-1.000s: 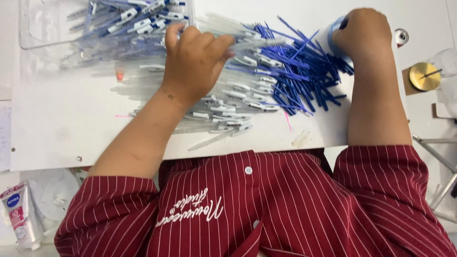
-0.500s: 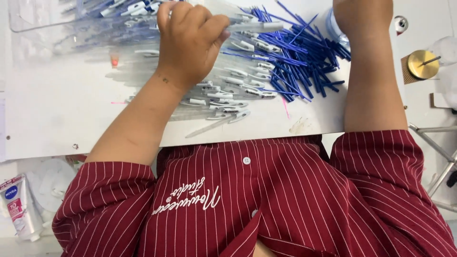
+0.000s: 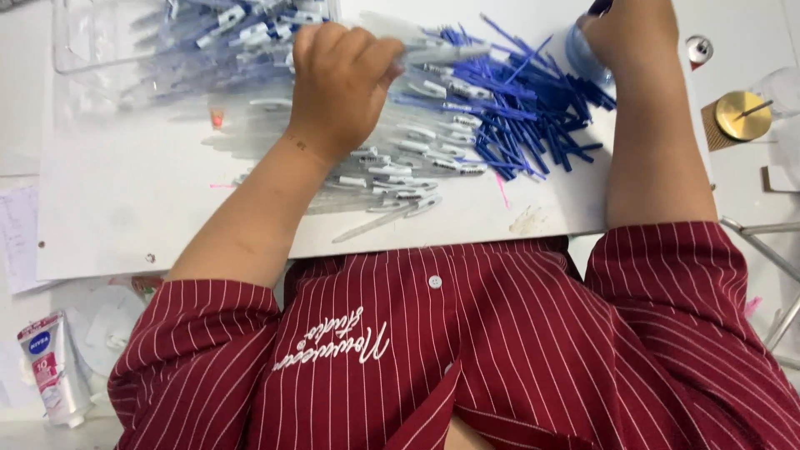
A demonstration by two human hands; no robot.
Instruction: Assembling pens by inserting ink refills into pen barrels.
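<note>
1. Step in hand: the left hand point(image 3: 340, 83) hovers over the pile of clear pen barrels point(image 3: 392, 162) at the middle of the white surface point(image 3: 125, 208). Judged from the pose, a barrel is being picked from the pile
2. Left fingers point(image 3: 367, 52): curled tight into a near fist, holding one clear pen barrel point(image 3: 437, 52) that sticks out sideways towards the blue refills point(image 3: 521, 112)
3. Right hand point(image 3: 625, 33): at the far edge of the surface, partly cut off by the top of the view, resting against a round bluish container point(image 3: 583, 60). Whether its fingers grip anything cannot be told
4. Location of parts: the blue refills lie in a loose heap just beside the barrel pile, touching it, between the two hands. A clear plastic tray point(image 3: 75, 50) at the far left corner holds more pens
5. Next move, as a judgement: a refill must be brought in line with the open end of the held barrel. This calls for a fine pinch from the right hand and a steady left hand
6. Packages and labels:
   - a white squeeze tube point(image 3: 52, 371) lies off the surface at the near left, with a round blue label and a red patch below it
   - a round gold disc point(image 3: 743, 115) sits at the far right, well apart from the piles
</note>
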